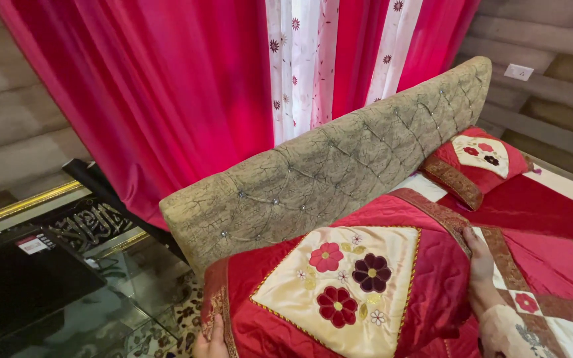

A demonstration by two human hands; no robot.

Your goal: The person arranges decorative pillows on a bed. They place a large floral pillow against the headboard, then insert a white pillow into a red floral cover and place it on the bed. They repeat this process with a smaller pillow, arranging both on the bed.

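Two hands on one big glossy red satin pillow point(359, 292) with a cream diamond panel and stitched flowers, sitting on the bed right up against the tufted olive-tan fabric headboard point(326, 172). The left hand point(210, 341) pinches the pillow's lower left corner at the gold brocade trim; the right hand point(482, 272) grips its right edge, so they're set wide apart, both closed on the fabric. A second matching pillow point(475, 162) leans at the far end of the headboard. The bedspread point(552, 265) is smooth red-and-cream patchwork. There's a narrow gap left of the bed, then a glass-topped bench point(101, 305). Magenta curtains point(154, 86) hang behind.
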